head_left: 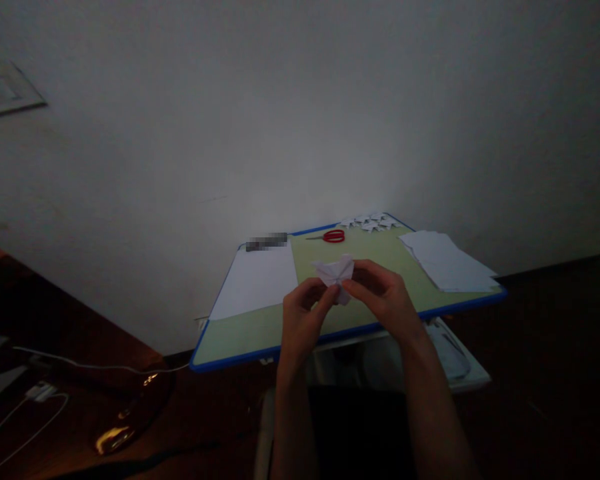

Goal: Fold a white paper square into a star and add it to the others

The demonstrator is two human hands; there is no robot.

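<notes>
Between my two hands is a small piece of folded white paper (336,270), with creases meeting near its middle and pointed flaps. My left hand (304,313) grips its left side, thumb near the centre. On the other side my right hand (384,293) pinches it, thumb at the front and fingers behind. Both hands are above the near part of a pale green table (320,320) with a blue rim. Several folded white paper pieces (373,222) lie at the table's far right corner.
Red-handled scissors (334,236) lie near the back edge. A white sheet (257,280) covers the left side, with a blurred-out dark object (267,242) at its top. Loose white sheets (447,261) lie at the right. A wall (300,120) stands behind; a white cable (105,366) runs left.
</notes>
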